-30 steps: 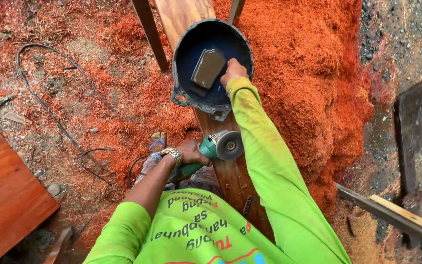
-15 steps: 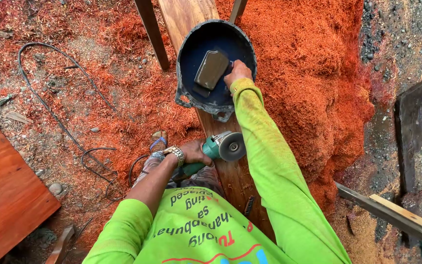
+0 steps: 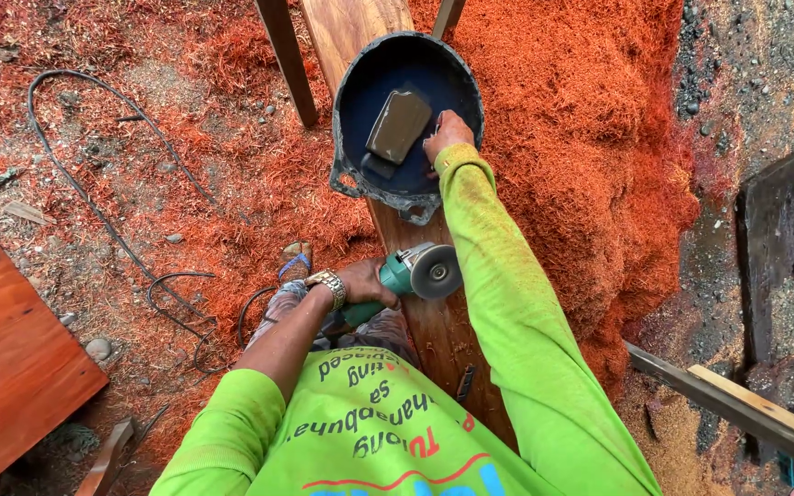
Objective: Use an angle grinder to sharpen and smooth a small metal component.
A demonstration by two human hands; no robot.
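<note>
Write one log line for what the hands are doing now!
left hand: holds green grinder | right hand: inside dark tub, beside flat block | base: wooden plank

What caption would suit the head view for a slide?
Seated astride a wooden plank, left hand grips a green angle grinder; right hand reaches into a dark bucket.

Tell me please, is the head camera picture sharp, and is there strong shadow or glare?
Head view: sharp overall, soft even daylight, no hard shadows or glare; the dark tub interior reads dim; the angle grinder in the left hand is crisp; edges bend slightly, wide-lens.
</note>
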